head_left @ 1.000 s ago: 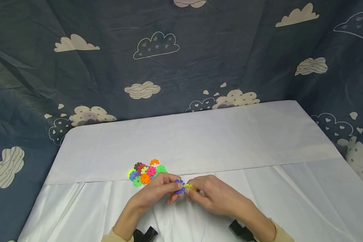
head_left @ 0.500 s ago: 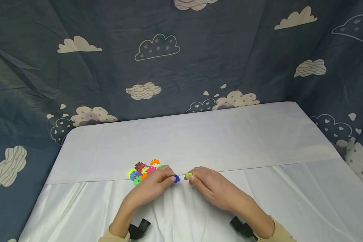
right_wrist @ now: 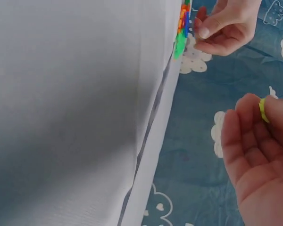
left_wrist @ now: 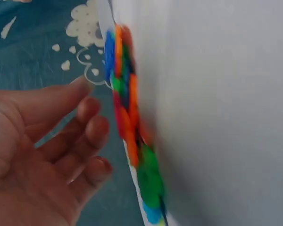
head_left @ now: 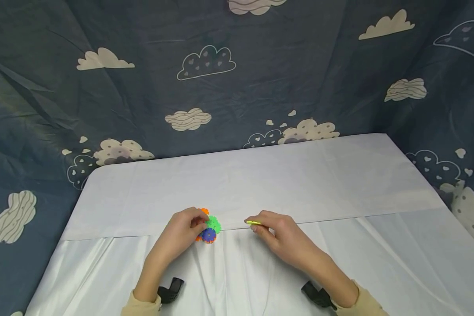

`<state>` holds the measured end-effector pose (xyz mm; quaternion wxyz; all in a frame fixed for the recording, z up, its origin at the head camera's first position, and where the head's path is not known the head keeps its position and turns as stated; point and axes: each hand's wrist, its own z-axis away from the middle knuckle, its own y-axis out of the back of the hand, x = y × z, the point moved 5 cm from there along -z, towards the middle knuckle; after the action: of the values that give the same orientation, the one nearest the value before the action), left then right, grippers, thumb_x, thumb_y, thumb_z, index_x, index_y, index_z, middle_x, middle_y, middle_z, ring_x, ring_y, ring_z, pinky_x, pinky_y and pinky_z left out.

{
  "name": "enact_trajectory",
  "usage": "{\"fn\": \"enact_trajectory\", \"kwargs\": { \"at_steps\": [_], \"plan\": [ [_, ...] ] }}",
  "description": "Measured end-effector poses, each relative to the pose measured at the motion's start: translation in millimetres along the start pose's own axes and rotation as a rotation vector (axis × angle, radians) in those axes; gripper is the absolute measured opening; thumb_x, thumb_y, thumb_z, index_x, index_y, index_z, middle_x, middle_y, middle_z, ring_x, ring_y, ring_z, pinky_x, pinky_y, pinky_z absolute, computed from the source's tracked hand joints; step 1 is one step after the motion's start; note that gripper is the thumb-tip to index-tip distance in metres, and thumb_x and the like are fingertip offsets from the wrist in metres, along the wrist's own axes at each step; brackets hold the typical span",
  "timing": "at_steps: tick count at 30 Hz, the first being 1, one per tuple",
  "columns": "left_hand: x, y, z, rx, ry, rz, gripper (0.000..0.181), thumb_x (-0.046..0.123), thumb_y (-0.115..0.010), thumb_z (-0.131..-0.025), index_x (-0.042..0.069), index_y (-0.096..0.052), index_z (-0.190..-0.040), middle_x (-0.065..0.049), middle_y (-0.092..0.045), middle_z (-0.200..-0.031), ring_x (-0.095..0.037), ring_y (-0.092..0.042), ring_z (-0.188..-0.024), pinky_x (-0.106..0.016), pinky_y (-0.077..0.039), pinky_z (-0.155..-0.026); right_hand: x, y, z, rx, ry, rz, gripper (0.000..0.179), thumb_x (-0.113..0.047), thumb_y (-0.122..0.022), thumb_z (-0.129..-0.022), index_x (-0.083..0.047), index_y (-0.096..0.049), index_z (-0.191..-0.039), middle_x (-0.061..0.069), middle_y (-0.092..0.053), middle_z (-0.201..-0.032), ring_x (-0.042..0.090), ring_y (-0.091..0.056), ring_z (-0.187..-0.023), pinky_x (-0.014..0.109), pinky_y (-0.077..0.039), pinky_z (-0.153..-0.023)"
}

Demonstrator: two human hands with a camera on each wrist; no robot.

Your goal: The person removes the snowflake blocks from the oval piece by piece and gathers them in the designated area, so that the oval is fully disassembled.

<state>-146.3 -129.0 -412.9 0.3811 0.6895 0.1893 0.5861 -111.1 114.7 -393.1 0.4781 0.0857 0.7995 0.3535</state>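
My right hand (head_left: 282, 235) pinches a yellow notched plastic disc (head_left: 253, 222) between thumb and index finger; in the right wrist view only the disc's edge (right_wrist: 262, 110) shows. My left hand (head_left: 181, 232) is held just above a pile of coloured snowflake discs (left_wrist: 131, 108), its fingers loosely bent with nothing between them. A blue disc (head_left: 209, 235) lies at the pile's near right side, over an orange one. Beside it sits a green disc (head_left: 214, 224). In the head view the left hand hides most of the pile.
A white cloth (head_left: 308, 180) with a crosswise fold line covers the table. Dark curtains (head_left: 142, 96) with cloud prints hang behind and at the sides. Black straps (head_left: 170, 290) are at both wrists.
The hands have drawn apart. My left hand has moved left to the pile and let go of the blue disc there. The right hand has gone slightly forward, still pinching the yellow disc.
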Motion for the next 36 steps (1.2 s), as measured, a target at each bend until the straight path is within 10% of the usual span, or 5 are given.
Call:
{"fn": "enact_trajectory", "kwargs": {
  "at_steps": [8,13,18,36],
  "plan": [
    [-12.1,15.0,0.2,0.068,0.07,0.033,0.01,0.006,-0.069,-0.091,0.01,-0.072,-0.099,0.004,-0.059,-0.079,-0.016,-0.053,-0.072,-0.031,-0.047,-0.066,0,-1,2.3,0.0,-0.105,-0.05,0.021,-0.027,-0.049,-0.105,-0.021,-0.069,-0.101,-0.008,-0.057,-0.086,0.007,-0.051,-0.076,0.026,-0.045,-0.07],
    [-12.9,17.9,0.4,0.064,0.099,0.054,0.009,0.01,-0.067,-0.093,0.009,-0.072,-0.101,0.002,-0.06,-0.079,-0.017,-0.054,-0.072,-0.031,-0.048,-0.066,-2,-1,0.7,-0.008,-0.107,0.024,0.024,-0.013,-0.06,-0.099,-0.016,-0.069,-0.121,-0.011,-0.056,-0.089,0.005,-0.05,-0.074,0.024,-0.046,-0.068],
    [-12.3,19.4,-1.0,0.067,0.104,0.058,0.01,0.01,-0.066,-0.093,0.009,-0.072,-0.102,0.001,-0.061,-0.081,-0.018,-0.054,-0.073,-0.033,-0.048,-0.067,-4,0,-12.2,-0.021,-0.073,0.027,0.015,-0.009,-0.072,-0.09,-0.016,-0.073,-0.104,-0.014,-0.064,-0.089,0.005,-0.055,-0.075,0.024,-0.049,-0.068],
    [-17.3,18.9,-2.7,0.068,0.143,0.061,0.01,0.013,-0.065,-0.094,0.011,-0.073,-0.101,0.001,-0.059,-0.078,-0.019,-0.052,-0.07,-0.032,-0.045,-0.062,36,-48,-90.3,-0.477,-0.268,0.093,0.008,-0.009,-0.072,-0.089,-0.012,-0.069,-0.095,0.0,-0.057,-0.071,0.015,-0.051,-0.067,0.031,-0.043,-0.066]
  ]
}}
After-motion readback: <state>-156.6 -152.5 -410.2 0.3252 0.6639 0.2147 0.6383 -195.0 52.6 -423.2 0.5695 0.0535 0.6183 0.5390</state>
